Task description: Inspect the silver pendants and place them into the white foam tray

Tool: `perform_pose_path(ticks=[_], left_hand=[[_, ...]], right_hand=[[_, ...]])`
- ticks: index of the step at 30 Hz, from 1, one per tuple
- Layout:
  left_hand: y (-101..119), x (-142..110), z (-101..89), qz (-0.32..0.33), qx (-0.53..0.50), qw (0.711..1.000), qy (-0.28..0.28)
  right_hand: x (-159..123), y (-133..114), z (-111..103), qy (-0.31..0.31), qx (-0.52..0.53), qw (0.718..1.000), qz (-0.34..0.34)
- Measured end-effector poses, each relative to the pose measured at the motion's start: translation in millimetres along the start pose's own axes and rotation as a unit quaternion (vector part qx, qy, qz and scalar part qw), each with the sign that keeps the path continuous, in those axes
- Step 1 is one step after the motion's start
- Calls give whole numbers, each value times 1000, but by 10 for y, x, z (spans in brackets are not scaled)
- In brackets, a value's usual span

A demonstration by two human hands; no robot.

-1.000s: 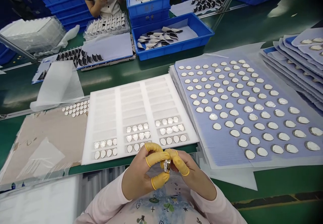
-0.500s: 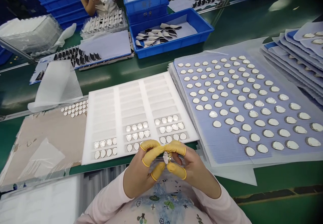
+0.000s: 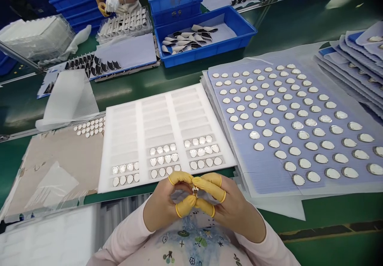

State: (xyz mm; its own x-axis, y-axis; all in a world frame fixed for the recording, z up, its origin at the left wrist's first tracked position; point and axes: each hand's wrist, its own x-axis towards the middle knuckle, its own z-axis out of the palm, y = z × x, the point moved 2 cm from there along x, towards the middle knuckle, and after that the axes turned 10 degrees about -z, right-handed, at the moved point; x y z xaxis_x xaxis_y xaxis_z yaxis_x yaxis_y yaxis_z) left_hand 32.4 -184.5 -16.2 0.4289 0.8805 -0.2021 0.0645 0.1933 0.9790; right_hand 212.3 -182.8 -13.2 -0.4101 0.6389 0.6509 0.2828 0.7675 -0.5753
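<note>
My left hand (image 3: 163,206) and my right hand (image 3: 235,208), both with yellow finger cots on several fingers, meet in front of my chest. Between their fingertips they pinch a small gold-coloured metal piece (image 3: 195,191), held edge-on and mostly covered by the fingers. Just beyond the hands lies a white foam tray (image 3: 122,130) with rows of slots in three columns. Its near rows hold white, metal-rimmed oval pieces (image 3: 164,160). On the right, a blue-lined sheet (image 3: 239,162) carries many similar white drop-shaped pieces (image 3: 295,151).
Small white discs (image 3: 89,127) lie on a brown board (image 3: 72,154) at left. Behind stand a blue bin (image 3: 206,50) of curved white-and-black parts and stacked blue crates (image 3: 175,2). Layered sheets (image 3: 353,74) rise at right. A co-worker's gloved hand (image 3: 112,3) is across the bench.
The metal piece has turned between my fingers from showing its white face to edge-on. My right fingers have shifted around it. The co-worker's hands have moved lower.
</note>
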Motion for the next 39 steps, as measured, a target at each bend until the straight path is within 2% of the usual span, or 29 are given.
perform_pose_path(ticks=[3,6,8,12,13,15,20,25,29,35,39], left_hand=[[-55,24,-5,5,-71,997,-19],[-138,62,-2,-13,-185,980,-73],[-182,83,13,-28,-257,959,-117],[-209,102,58,-39,-360,916,-172],[-207,103,67,-37,-379,907,-179],[-204,104,81,-36,-402,895,-189],[-223,107,100,-48,-423,884,-196],[-253,110,106,-50,-413,890,-187],[-264,112,104,-51,-401,896,-181],[-255,131,105,-46,-424,884,-190],[-258,155,109,-49,-429,883,-184]], right_hand=[[5,0,-28,13,49,999,11],[-42,18,3,33,185,979,79],[-92,23,65,67,300,943,128],[-141,-6,207,134,503,833,187],[-139,-16,232,139,531,814,193],[-129,-29,264,139,559,794,194],[-123,-24,299,151,566,786,195],[-136,-21,316,155,571,784,188],[-159,-12,326,151,555,792,207],[-109,-19,305,164,552,800,167],[-93,-4,255,171,515,823,166]])
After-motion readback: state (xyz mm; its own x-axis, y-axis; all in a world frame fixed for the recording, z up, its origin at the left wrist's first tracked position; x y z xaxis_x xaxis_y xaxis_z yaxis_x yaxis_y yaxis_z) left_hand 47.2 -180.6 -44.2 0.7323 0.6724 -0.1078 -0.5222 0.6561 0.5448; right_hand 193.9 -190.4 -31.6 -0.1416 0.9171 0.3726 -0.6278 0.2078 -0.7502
